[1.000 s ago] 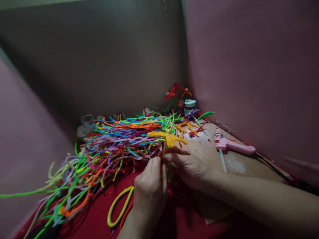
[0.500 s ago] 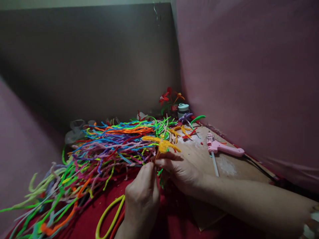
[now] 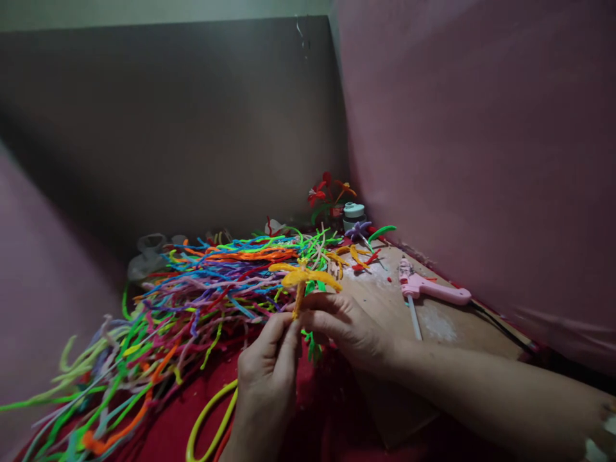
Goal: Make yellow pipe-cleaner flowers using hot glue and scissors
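A yellow-orange pipe-cleaner flower (image 3: 299, 277) stands upright between my hands, its petals spread sideways above a twisted stem. My left hand (image 3: 270, 362) pinches the lower end of that stem. From the other side, my right hand (image 3: 332, 321) closes its thumb and fingers on the stem close to the left fingertips. Green pipe cleaners (image 3: 314, 346) show behind and below the right fingers. Just left of the flower lies a large heap of multicoloured pipe cleaners (image 3: 216, 276).
On the brown board (image 3: 380, 295) rests a pink glue gun (image 3: 433, 289) with a glue stick and a dark cord. Behind are a purple flower (image 3: 359, 231), a lidded bottle (image 3: 353, 210) and red flowers (image 3: 317, 192). A yellow loop (image 3: 197, 420) lies in front on red cloth.
The flower has turned and shifted slightly left, so more of its stem shows. Both hands keep their pinch, with the left hand moved a little left.
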A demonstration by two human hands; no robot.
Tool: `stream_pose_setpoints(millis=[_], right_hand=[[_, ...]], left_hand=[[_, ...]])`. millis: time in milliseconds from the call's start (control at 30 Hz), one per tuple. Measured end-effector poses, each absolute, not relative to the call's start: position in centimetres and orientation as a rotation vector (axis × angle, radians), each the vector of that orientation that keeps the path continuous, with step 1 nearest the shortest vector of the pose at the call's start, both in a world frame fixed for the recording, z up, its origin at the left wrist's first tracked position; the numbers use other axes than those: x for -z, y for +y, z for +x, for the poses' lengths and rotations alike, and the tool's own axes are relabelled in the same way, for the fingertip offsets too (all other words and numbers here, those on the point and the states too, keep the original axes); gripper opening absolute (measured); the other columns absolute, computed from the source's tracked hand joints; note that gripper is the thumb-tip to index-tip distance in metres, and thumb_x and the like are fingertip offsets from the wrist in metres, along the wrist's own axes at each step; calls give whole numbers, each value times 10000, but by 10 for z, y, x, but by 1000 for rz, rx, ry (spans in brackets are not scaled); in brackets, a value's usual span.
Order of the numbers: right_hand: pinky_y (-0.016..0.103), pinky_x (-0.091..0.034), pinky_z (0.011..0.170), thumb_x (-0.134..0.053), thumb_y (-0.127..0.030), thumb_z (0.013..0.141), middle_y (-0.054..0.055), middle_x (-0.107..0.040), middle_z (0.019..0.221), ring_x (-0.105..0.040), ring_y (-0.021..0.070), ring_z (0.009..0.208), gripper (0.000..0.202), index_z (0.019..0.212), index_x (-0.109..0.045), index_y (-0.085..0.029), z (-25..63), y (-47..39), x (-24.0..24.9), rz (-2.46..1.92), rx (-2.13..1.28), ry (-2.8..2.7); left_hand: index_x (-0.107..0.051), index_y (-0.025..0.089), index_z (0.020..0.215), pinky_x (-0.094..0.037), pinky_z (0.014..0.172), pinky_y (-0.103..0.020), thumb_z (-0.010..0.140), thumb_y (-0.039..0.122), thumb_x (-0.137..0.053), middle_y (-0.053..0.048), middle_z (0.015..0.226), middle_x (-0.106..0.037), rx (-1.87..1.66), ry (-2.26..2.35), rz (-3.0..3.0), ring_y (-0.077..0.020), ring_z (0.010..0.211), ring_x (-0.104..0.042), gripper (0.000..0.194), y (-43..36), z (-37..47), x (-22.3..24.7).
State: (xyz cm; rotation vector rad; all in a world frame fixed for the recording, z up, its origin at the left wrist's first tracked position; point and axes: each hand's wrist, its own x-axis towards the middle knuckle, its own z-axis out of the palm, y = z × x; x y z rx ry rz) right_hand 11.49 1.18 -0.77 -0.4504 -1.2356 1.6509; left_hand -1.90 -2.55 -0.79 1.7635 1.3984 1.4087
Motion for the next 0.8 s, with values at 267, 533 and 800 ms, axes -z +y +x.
stream_pose_setpoints(millis=[267, 533, 800], right_hand=[[286, -364, 677, -644, -273, 763, -17, -562, 711, -442, 122, 640, 75, 791, -705, -238, 115, 16, 16, -442, -1618, -1232], [262, -306, 569, -657, -256, 744, -15, -529, 683, -400, 107, 600, 57, 754, -696, -215, 114, 14, 16, -451, -1716, -1133], [249, -337, 586, -716, -274, 694, -36, -525, 653, -387, 89, 575, 92, 729, -692, -192, 114, 14, 13, -444, -1751, -1102]], left_hand=[[-639, 179, 821, -317, 451, -167, 824, 297, -544, 37, 614, -480, -1359, 1331, 1634, -68, 496, -356, 151, -27, -15, 6], [-605, 180, 779, -229, 390, -179, 828, 342, -535, 62, 543, -373, -1287, 1295, 1514, -56, 437, -270, 183, -26, -15, 7], [-602, 172, 782, -235, 395, -162, 826, 337, -536, 66, 555, -381, -1287, 1297, 1452, -40, 438, -289, 183, -27, -13, 6]])
